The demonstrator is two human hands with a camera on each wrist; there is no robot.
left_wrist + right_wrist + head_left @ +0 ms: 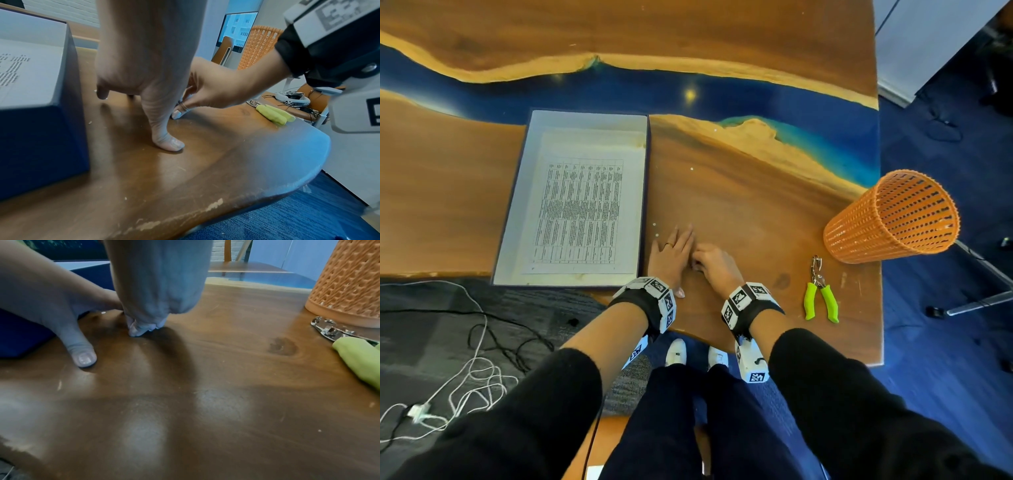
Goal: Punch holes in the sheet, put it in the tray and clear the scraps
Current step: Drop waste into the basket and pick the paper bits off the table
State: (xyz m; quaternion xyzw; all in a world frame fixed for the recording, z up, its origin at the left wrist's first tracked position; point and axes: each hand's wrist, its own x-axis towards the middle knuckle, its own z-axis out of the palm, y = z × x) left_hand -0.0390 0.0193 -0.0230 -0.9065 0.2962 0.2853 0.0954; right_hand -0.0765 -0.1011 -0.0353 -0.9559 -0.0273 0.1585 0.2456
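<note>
Wood-and-blue-resin surface (756, 205) carried it all. Sheet (585, 205) lay flat in the tray (524, 192), so scraps (655, 230) were what remained: left hand (671, 257) spread flat as a wall, right hand (714, 265) pinching bits against it. Punch (821, 294) and orange basket (893, 219) sat aside, right.

Sheet (580, 209): white, printed with a dense black table, lying flat inside the tray, its long edges parallel to the tray's. Tray (524, 171): shallow rectangular box, white inside, dark blue outer walls, resting flat on the wooden table. Hole punch (820, 291): plier type, chrome head, lime-green handles, lying flat well to the right of the tray, head pointing away from the table's near edge. Scraps (655, 229): tiny white paper dots scattered on the wood just right of the tray's right wall.
</note>
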